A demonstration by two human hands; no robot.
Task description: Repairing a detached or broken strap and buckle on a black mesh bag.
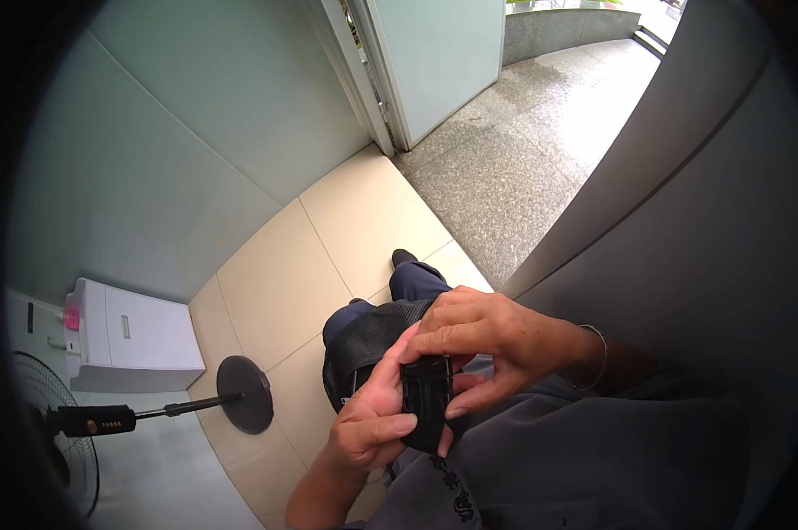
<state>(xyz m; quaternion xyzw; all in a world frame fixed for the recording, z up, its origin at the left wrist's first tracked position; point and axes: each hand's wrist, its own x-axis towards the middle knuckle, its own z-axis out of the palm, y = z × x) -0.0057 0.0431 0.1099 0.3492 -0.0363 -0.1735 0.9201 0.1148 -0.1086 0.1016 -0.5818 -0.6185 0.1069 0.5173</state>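
Observation:
In front of my body, both hands hold one small black object (427, 397) with a glossy, ridged upper face. It looks like a plastic case or buckle, but its exact kind cannot be made out. My left hand (372, 424) grips it from the left and below, the thumb pressed on its near left side. Over its far end curl the fingers of my right hand (487, 340), while that thumb touches its right side. A black mesh bag (372, 340) lies just beyond my left hand, against my legs. Part of it is hidden behind the hands.
Close on my right rises a dark grey curved panel (646, 256). To the left are a standing fan (98, 421) with a round base and a white cabinet (134, 331). Ahead, beige floor tiles (328, 230) meet grey stone paving (522, 159) beside a pale door (438, 62).

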